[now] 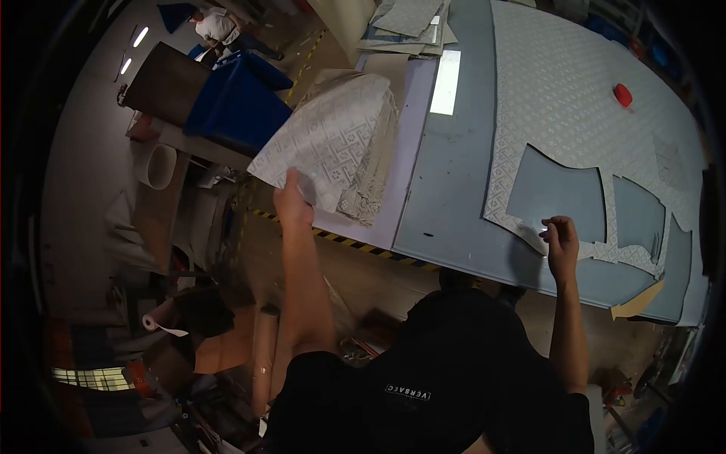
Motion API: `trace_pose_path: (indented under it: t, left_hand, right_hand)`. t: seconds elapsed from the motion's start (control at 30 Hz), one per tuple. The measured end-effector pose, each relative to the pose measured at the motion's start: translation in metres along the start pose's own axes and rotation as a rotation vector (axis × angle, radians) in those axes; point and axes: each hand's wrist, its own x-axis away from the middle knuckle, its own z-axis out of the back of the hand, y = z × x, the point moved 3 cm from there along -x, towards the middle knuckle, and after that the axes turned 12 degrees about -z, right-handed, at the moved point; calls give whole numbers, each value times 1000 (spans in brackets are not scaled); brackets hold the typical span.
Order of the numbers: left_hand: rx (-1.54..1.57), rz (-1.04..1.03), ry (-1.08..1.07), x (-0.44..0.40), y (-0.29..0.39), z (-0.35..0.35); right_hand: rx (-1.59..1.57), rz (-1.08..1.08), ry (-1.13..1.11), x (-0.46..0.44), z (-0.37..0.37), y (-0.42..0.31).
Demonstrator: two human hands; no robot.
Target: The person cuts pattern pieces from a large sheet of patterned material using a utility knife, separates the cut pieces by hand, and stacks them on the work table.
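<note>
My left hand grips the lower left edge of a patterned light fabric piece, which lies over a stack of similar pieces with frayed edges. On the blue-grey table, my right hand is raised near the corner of a large patterned sheet, its fingers bent; whether they hold something small cannot be made out. The large patterned sheet has several cut-out openings in its lower part, and the table surface shows through them.
A red round object lies on the sheet. More flat pieces are stacked at the table's far end. A blue bin stands at the left, with a person beyond it. Yellow-black tape runs along the front edge.
</note>
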Motion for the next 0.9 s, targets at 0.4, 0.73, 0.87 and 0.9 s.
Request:
trace_pose_path:
  t: [0.4,0.73,0.87,0.9]
  left_hand:
    - [-286,188,-111,-5,-26,13]
    - [-441,179,-286,-14,-22,19]
    - [-1229,-389,-199,-38,-6,31]
    - [-1227,-391,-206,-45,-2,27]
  right_hand:
    - [187,-13,161,3,14,78]
    - [194,-16,169,4,14,78]
    - [225,10,159,2,15,80]
    - [210,2,156,3,15,79]
